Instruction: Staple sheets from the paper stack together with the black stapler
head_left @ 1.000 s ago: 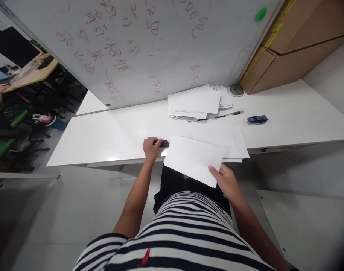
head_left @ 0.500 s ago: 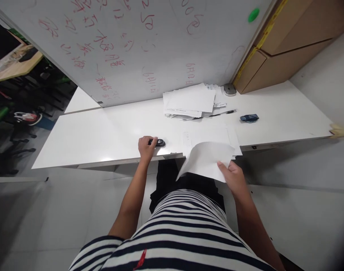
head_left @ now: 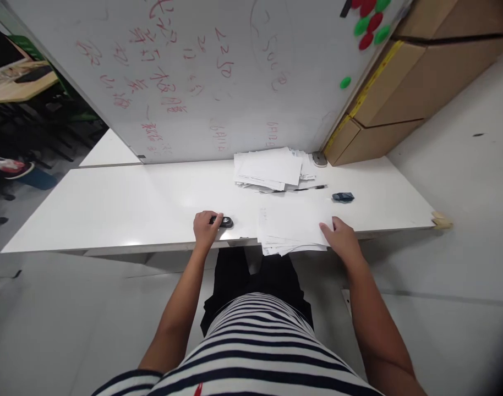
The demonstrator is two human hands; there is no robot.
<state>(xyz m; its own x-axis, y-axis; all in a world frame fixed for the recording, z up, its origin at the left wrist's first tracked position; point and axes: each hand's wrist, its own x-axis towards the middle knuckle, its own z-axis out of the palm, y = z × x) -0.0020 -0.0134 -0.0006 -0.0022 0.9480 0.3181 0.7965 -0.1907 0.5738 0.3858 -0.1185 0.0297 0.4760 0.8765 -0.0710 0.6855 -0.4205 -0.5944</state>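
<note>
On the white table [head_left: 111,206], a paper pile [head_left: 268,168] is set far; loose sheets [head_left: 293,226] and a black object [head_left: 226,221] are placed near; a blue item [head_left: 343,197], right.

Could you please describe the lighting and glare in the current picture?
Head view: glare brightens the desk near its front edge, left of the left hand; the papers at the right hand nearly blend into it; the lower right corner is dark.
</note>
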